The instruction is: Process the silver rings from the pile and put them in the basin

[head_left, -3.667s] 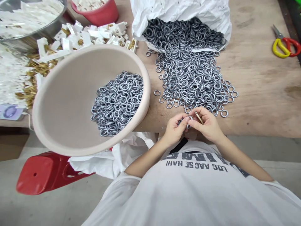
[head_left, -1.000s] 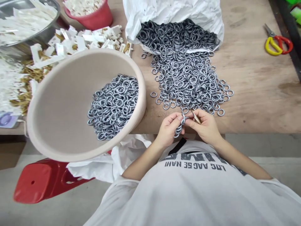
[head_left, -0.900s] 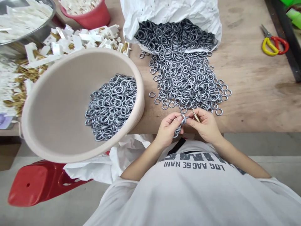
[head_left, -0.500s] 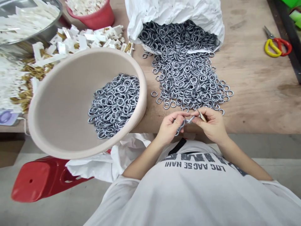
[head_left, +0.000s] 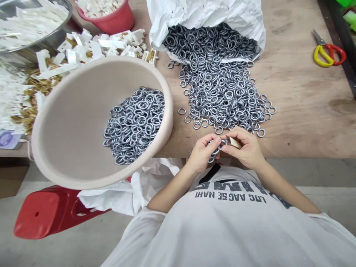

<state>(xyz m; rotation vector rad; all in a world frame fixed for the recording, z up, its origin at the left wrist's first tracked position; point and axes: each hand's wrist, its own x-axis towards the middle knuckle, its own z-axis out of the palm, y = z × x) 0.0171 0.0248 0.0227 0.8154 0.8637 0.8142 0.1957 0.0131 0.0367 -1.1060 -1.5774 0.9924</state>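
Several grey rings point(head_left: 213, 155) are gripped in my left hand point(head_left: 200, 152), thumb and fingers closed on them. My right hand point(head_left: 249, 149) pinches a small flat tool point(head_left: 234, 142), cream-coloured with a dark metal end that looks like a knife blade. The tool's metal end meets the rings between my hands; the exact contact is hidden by fingers. Just beyond my fingertips spreads a heap of grey rings point(head_left: 222, 92), spilling from a white sack point(head_left: 204, 13). To the left, a large beige basin point(head_left: 72, 111) contains a pile of similar rings point(head_left: 136, 124).
Scissors point(head_left: 328, 53) with yellow and red handles lie at the right. White and gold plastic parts point(head_left: 72, 55) crowd behind the basin, with a red bowl point(head_left: 116, 18) and metal bowl point(head_left: 30, 44). A red stool point(head_left: 37, 215) stands below the table edge.
My hands have come closer together. The tool has turned so its cream side shows more, and its metal end now lies against the rings. A loose ring shows more clearly beyond my hands.
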